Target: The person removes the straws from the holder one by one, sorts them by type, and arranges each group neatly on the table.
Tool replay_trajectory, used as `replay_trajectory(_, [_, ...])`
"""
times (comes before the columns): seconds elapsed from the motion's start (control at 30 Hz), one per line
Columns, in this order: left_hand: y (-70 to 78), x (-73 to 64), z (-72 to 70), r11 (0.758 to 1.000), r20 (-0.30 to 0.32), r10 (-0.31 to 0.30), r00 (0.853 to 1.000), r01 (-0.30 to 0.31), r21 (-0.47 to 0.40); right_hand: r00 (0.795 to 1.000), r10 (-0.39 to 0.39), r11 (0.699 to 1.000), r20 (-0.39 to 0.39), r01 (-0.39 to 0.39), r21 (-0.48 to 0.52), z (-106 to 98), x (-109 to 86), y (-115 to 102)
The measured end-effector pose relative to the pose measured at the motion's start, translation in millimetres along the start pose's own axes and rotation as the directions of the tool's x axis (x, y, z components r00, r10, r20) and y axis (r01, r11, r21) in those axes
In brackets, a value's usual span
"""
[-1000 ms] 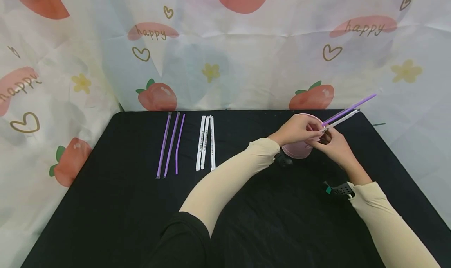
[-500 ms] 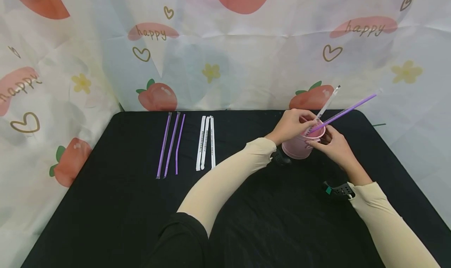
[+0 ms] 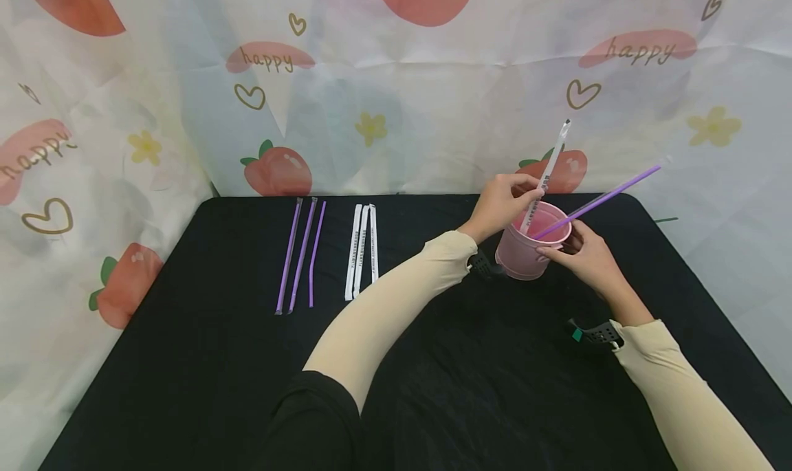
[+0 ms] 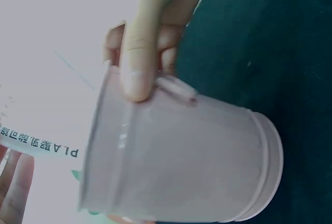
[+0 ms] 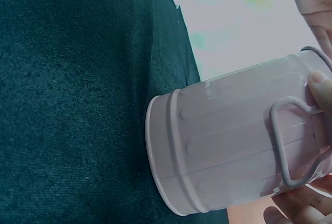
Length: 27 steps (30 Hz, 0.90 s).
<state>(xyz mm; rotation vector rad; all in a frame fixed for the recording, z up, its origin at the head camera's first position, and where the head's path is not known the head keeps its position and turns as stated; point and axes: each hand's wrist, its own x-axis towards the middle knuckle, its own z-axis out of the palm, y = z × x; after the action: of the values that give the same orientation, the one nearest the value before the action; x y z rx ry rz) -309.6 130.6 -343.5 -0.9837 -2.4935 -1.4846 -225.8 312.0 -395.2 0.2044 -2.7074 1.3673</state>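
My left hand (image 3: 504, 199) pinches a white paper-wrapped straw (image 3: 553, 158) with dark print. The straw leans upright, its lower end at the mouth of a pink metal bucket (image 3: 522, 258). My right hand (image 3: 588, 261) grips the bucket at its rim, thumb on the near side. A purple straw (image 3: 619, 189) rests in the bucket and slants out over the right hand. In the left wrist view, the right thumb (image 4: 137, 73) lies on the bucket wall, and the straw's printed wrapper (image 4: 41, 143) shows at the left. The bucket's looped handle (image 5: 280, 141) appears in the right wrist view.
Several purple straws (image 3: 300, 258) lie side by side on the black tablecloth (image 3: 216, 361) at the left. White wrapped straws (image 3: 360, 251) lie right of them, near the left forearm. A printed curtain (image 3: 427, 113) hangs along the table's back edge.
The white wrapped straw has swung from slanting right to nearly upright, and my left hand has moved up and left with it. My right hand stays on the bucket.
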Motion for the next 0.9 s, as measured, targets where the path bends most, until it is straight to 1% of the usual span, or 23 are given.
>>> replay_trajectory(0.13, [3.5,3.6,-9.5,0.999,-0.047,0.001,0.999,-0.003,-0.039,1.000,0.004,1.000,-0.005,-0.004,-0.011,0.2,-0.1,0.0])
replay_trajectory(0.27, [5.6,8.1,-19.0,0.994,-0.130,0.015,0.991,-0.029,-0.105,1.000,0.011,0.999,-0.009,-0.011,-0.032,0.1,0.2,0.1])
replay_trajectory(0.4, [6.3,11.1,-27.8,0.976,-0.193,-0.019,0.981,-0.023,-0.215,1.000,0.019,0.998,-0.008,-0.019,-0.053,-0.3,0.4,0.3])
replay_trajectory(0.53, [6.5,12.2,-36.2,0.934,-0.224,-0.065,0.972,-0.020,-0.358,1.000,0.019,0.998,-0.007,-0.019,-0.054,-0.7,0.6,0.6])
replay_trajectory(0.6, [6.6,12.1,-40.4,0.916,-0.235,-0.076,0.969,-0.025,-0.400,1.000,0.017,0.999,-0.008,-0.017,-0.046,-0.8,0.7,0.9])
replay_trajectory(0.67, [6.5,11.0,-44.2,0.904,-0.242,-0.082,0.967,-0.030,-0.426,1.000,0.014,0.999,-0.009,-0.014,-0.033,-0.7,0.7,1.1])
replay_trajectory(0.73, [6.5,8.4,-48.1,0.899,-0.242,-0.090,0.966,-0.025,-0.437,1.000,0.012,1.000,-0.009,-0.012,-0.023,-0.5,0.7,1.1])
replay_trajectory(0.77, [9.4,5.3,-51.5,0.898,-0.240,-0.098,0.966,-0.018,-0.439,1.000,0.010,1.000,-0.011,-0.010,-0.021,-0.3,0.7,1.1])
replay_trajectory(0.9, [6.0,-2.1,-60.3,0.898,-0.245,-0.099,0.964,-0.020,-0.440,1.000,0.003,1.000,-0.018,-0.003,-0.016,0.6,0.9,1.7])
